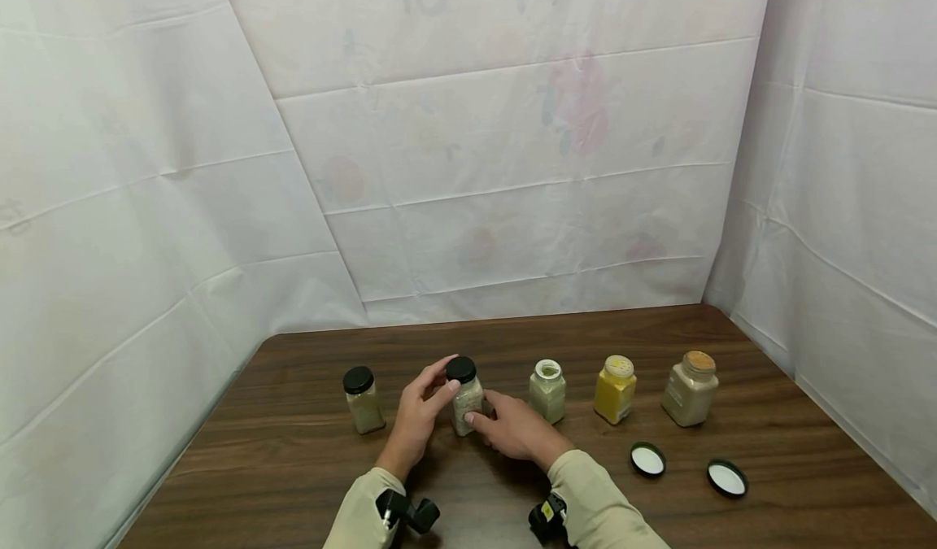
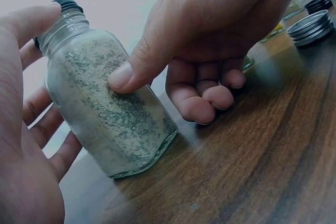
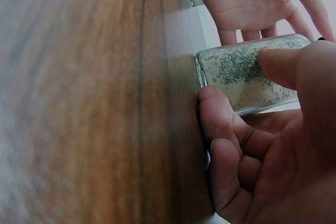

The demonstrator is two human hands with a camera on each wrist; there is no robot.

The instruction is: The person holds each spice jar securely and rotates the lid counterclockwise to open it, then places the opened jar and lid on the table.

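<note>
A glass spice jar (image 1: 466,407) of pale, green-flecked seasoning stands between both hands, its base on the table. My left hand (image 1: 417,419) pinches the black lid (image 1: 461,368) at its top, thumb on the near side and some fingers behind. In the left wrist view, threaded glass shows on the neck (image 2: 65,31) below the lid. My right hand (image 1: 512,427) grips the jar body low down, with the thumb (image 3: 281,65) pressed on its front. The right hand's lower fingers curl beside the jar near the tabletop.
Left of the hands stands a jar with a black lid (image 1: 363,400). To the right are lidless jars: pale green (image 1: 547,394), yellow (image 1: 615,390) and tan (image 1: 690,390). Two lids (image 1: 647,459) lie in front of them, white insides up. White cloth (image 1: 512,207) surrounds the wooden table (image 1: 256,468).
</note>
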